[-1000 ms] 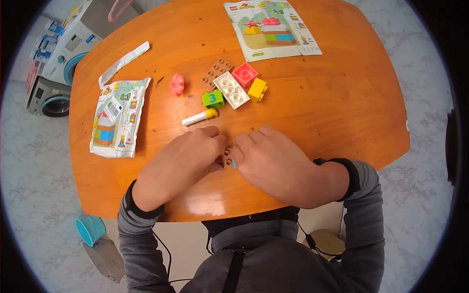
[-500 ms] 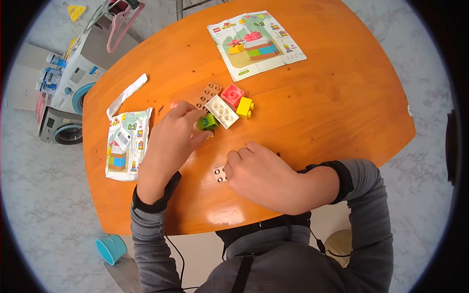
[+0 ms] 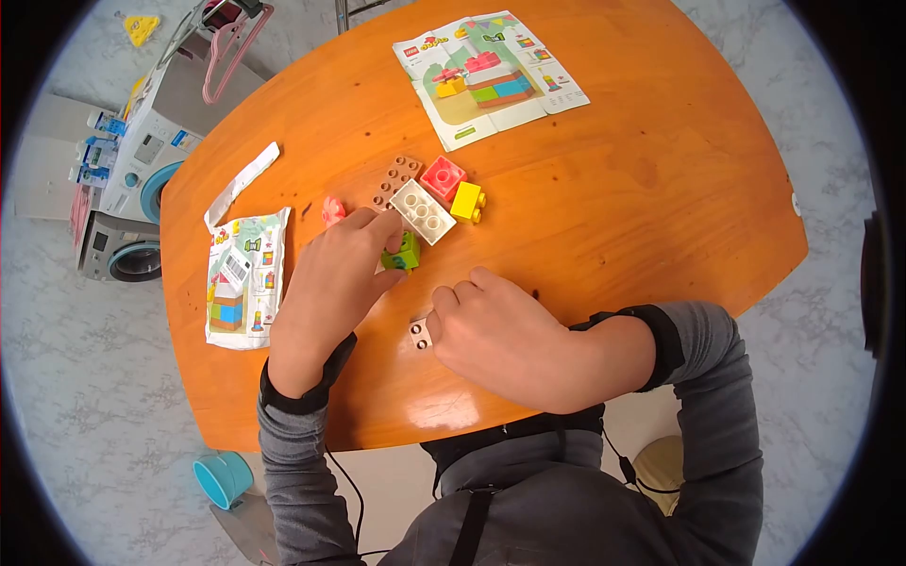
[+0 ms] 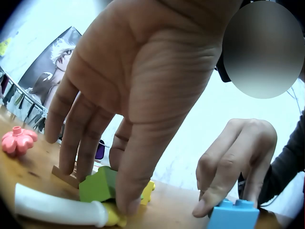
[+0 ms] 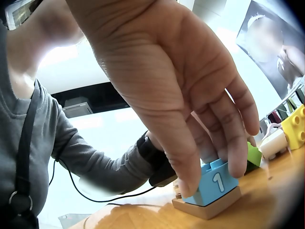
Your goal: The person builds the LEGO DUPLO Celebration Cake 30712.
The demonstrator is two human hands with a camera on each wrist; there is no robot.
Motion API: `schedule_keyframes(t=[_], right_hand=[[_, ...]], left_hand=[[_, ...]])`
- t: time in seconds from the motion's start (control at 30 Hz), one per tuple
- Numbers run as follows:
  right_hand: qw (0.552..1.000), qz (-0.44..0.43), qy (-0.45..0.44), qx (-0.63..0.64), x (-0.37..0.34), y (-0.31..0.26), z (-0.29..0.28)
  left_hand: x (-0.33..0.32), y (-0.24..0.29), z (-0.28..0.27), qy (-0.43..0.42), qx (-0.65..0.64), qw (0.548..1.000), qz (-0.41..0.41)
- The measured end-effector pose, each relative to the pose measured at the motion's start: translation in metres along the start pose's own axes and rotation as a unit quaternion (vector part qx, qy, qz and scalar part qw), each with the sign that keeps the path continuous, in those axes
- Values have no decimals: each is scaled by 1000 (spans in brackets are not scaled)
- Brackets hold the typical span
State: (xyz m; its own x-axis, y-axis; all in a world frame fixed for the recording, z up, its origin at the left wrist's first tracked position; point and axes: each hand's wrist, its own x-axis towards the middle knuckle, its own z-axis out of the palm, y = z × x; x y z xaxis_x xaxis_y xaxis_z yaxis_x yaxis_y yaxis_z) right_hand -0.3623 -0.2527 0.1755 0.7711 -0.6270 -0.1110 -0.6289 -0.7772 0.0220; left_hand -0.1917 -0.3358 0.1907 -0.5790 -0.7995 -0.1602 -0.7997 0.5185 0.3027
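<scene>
My left hand [image 3: 332,269] reaches over the loose bricks and pinches the green number brick [image 3: 406,252] between thumb and fingers. In front of that brick, a white candle piece with a yellow tip [image 4: 59,208] lies close to the thumb. Nearer my body, my right hand [image 3: 505,335] grips a blue brick marked 1 [image 5: 218,185] between thumb and fingers. The blue brick sits on one end of a brown plate [image 5: 209,208]; two bare studs of this plate show left of the right hand in the head view.
Beyond the left hand lie a white brick [image 3: 422,213], another brown plate [image 3: 400,170], a pink brick [image 3: 443,177], a yellow brick [image 3: 466,203] and a pink flower [image 3: 332,210]. An instruction sheet [image 3: 491,80] lies farther back, a printed bag [image 3: 247,278] to the left.
My left hand left the brown plate, moved forward and left to the loose bricks, and now pinches the green brick. The right hand stays at the blue brick on the plate.
</scene>
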Motion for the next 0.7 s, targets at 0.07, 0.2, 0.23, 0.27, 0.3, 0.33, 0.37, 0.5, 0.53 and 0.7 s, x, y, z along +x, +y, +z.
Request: schedule_keyframes(t=[0.07, 0.2, 0.23, 0.27, 0.3, 0.33, 0.37, 0.5, 0.53, 0.7], right_hand=[[1000, 1, 7, 0, 0, 1, 0], [1000, -7, 6, 26, 1, 6, 1], [999, -9, 11, 42, 2, 8, 2], [999, -14, 9, 45, 2, 10, 3], [998, -21, 10, 65, 3, 13, 4], [996, -26, 12, 84, 3, 17, 4], [996, -29, 12, 89, 4, 21, 4], [978, -26, 28, 207, 7, 36, 5], [973, -37, 24, 228, 7, 37, 6], [964, -53, 114, 234, 5, 38, 14]], left_hand=[[1, 1, 0, -3, 3, 1000, 3], [-5, 6, 1, 80, -60, 995, 18], [-10, 8, -1, 79, -63, 995, 13], [-17, 10, -4, 80, -80, 994, 7], [-23, 12, -5, 80, -96, 992, 1], [-30, 12, -4, 78, -95, 992, -4], [-37, 13, -2, 44, -103, 994, 7], [-52, 16, 18, -21, -120, 992, 21], [-52, 18, 21, -35, -125, 991, 16], [-51, 21, 28, -55, -82, 995, 20]])
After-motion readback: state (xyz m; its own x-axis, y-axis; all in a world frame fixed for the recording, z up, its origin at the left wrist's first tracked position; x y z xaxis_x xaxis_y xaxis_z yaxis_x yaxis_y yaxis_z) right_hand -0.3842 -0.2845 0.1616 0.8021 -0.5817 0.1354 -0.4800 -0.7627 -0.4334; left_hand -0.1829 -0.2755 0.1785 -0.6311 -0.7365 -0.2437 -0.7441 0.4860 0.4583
